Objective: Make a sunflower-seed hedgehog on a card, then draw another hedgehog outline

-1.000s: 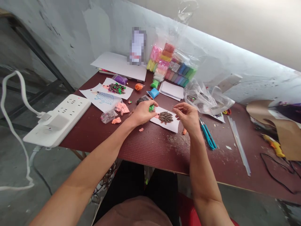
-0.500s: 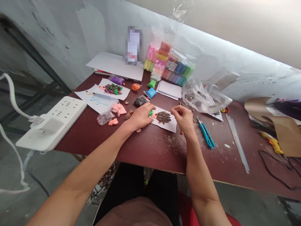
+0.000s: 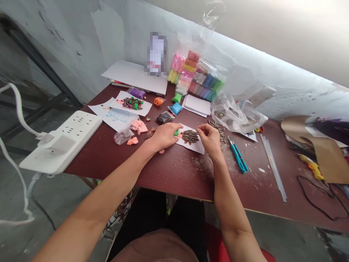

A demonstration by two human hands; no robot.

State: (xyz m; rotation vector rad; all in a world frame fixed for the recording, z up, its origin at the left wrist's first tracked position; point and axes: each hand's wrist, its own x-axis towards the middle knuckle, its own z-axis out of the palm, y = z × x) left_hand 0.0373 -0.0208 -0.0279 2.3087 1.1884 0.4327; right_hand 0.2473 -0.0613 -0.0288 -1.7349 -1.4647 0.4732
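Observation:
A small white paper sheet [image 3: 200, 148] carries a hedgehog figure of striped sunflower seeds [image 3: 190, 136] with a pink clay face at its left end. My left hand [image 3: 167, 135] lies over the sheet's left edge, its fingers curled about a green clay lump [image 3: 176, 133] that shows between thumb and forefinger. Close by the right side of the seed figure, my right hand [image 3: 210, 137] is closed in a pinch. Whatever its fingertips hold is too small to make out. Loose sunflower seeds [image 3: 221, 131] are scattered just behind that hand.
A teal utility knife [image 3: 238, 157] and clear glue sticks [image 3: 274, 169] lie to the right, with a yellow glue gun [image 3: 313, 167] beyond. Pink clay [image 3: 139, 126] and a drawing [image 3: 117, 115] are leftward. A power strip [image 3: 65, 145] juts past the table edge. Bagged clay [image 3: 188, 78] leans on the wall.
My right hand has shifted slightly left and down, nearer the seed figure, still pinched. My left hand keeps its place on the sheet. The view has moved a little.

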